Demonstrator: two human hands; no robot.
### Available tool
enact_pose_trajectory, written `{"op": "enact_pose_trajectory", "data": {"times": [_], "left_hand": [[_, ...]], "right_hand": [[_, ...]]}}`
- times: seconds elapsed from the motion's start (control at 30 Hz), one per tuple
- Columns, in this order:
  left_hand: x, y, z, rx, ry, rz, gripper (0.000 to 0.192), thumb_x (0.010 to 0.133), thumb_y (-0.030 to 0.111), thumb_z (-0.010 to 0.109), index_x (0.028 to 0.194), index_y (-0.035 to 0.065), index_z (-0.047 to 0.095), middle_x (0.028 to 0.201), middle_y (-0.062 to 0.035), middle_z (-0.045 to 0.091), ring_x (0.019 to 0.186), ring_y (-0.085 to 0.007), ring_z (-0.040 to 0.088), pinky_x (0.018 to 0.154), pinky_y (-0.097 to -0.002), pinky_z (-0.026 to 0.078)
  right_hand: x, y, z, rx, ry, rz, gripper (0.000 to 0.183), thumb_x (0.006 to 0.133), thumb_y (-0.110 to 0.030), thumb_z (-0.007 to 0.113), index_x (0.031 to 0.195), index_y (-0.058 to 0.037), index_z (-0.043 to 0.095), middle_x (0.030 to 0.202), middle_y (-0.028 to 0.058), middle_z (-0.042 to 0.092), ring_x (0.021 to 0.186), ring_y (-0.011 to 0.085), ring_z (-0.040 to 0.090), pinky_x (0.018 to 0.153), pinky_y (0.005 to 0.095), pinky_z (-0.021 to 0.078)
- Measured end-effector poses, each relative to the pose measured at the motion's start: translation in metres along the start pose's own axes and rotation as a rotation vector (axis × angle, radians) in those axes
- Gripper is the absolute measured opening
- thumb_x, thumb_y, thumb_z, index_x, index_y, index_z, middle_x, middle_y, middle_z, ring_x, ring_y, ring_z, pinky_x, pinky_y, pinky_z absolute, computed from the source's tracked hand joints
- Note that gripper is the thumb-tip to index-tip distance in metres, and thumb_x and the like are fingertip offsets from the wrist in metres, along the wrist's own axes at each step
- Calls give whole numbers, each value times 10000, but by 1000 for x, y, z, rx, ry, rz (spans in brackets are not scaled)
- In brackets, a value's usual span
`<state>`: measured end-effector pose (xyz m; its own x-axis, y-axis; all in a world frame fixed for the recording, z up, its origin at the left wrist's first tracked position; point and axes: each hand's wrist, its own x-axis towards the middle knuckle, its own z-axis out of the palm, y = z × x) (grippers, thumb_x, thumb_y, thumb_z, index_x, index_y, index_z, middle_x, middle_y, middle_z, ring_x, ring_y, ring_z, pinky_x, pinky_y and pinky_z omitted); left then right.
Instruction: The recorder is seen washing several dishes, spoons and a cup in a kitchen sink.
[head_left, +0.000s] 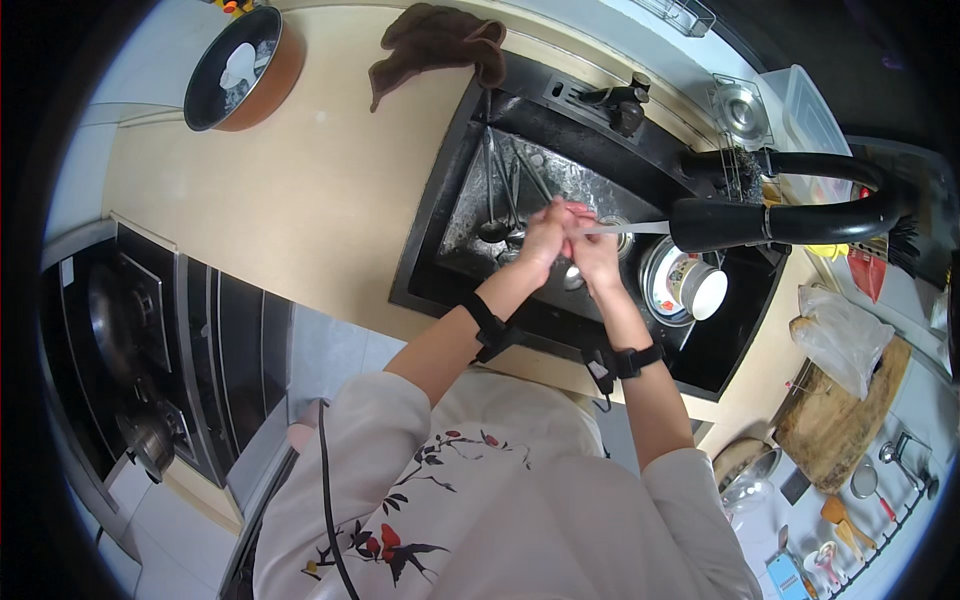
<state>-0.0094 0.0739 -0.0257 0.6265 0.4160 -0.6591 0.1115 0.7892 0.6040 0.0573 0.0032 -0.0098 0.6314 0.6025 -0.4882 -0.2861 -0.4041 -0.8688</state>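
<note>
My left hand (545, 238) and my right hand (598, 259) are pressed together over the black kitchen sink (418, 264). A stream of water (634, 229) runs onto them from the black faucet (716, 225) on the right. Their fingers overlap, so whether something small lies between the palms is hidden. Below and left of the hands, long-handled ladles (492, 229) lean in the basin. A spoon (574, 278) shows below my right hand. To the right stand stacked bowls (661, 289) with a white cup (709, 294) tilted on top.
A brown cloth (442, 45) hangs over the sink's far corner. An orange-brown pot (274, 82) stands on the counter (300, 172) at the upper left. On the right are a wooden cutting board (840, 431), a plastic bag (844, 334) and hanging utensils (847, 521). A gas stove (112, 315) is at far left.
</note>
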Motion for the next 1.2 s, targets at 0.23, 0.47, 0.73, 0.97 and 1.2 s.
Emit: {"op": "enact_pose_trajectory", "data": {"times": [0.23, 0.47, 0.73, 0.97, 1.2], "left_hand": [[1, 37, -11, 2, 47, 130, 501, 1023, 400, 302, 1049, -4, 598, 972, -109, 681, 864, -169, 639, 778, -288, 499], [10, 33, -21, -5, 3, 283, 504, 1022, 385, 316, 1057, -45, 576, 982, -161, 678, 865, -186, 643, 798, -312, 508], [14, 21, -8, -69, -84, 107, 486, 1017, 387, 339, 1076, -25, 591, 979, -145, 676, 802, -175, 625, 775, -311, 521], [11, 12, -10, 70, -94, 28, 480, 1024, 367, 319, 1039, -7, 620, 963, -119, 675, 773, -144, 614, 735, -285, 520], [18, 14, -11, 8, -76, 114, 508, 1009, 393, 370, 924, -36, 627, 901, -120, 674, 807, -170, 631, 741, -293, 519]], "right_hand": [[13, -8, 22, 132, 133, 93, 156, 911, -109, 607, 881, 20, 690, 779, 50, 670, 681, 88, 577, 672, 230, 464], [2, -6, 24, 167, 46, -8, 150, 902, -125, 635, 943, 12, 679, 839, 32, 668, 758, 75, 575, 716, 216, 450], [1, 13, 23, 22, 20, -114, 230, 978, -194, 518, 927, 1, 630, 813, 3, 613, 735, 66, 523, 672, 224, 426], [-5, 5, 18, -55, 37, 116, 300, 966, -242, 541, 797, -9, 627, 677, -2, 598, 606, 62, 524, 523, 218, 404], [-1, 18, 29, 69, 144, -158, 265, 953, -205, 565, 787, -9, 625, 710, 21, 632, 614, 62, 533, 525, 216, 409]]}}
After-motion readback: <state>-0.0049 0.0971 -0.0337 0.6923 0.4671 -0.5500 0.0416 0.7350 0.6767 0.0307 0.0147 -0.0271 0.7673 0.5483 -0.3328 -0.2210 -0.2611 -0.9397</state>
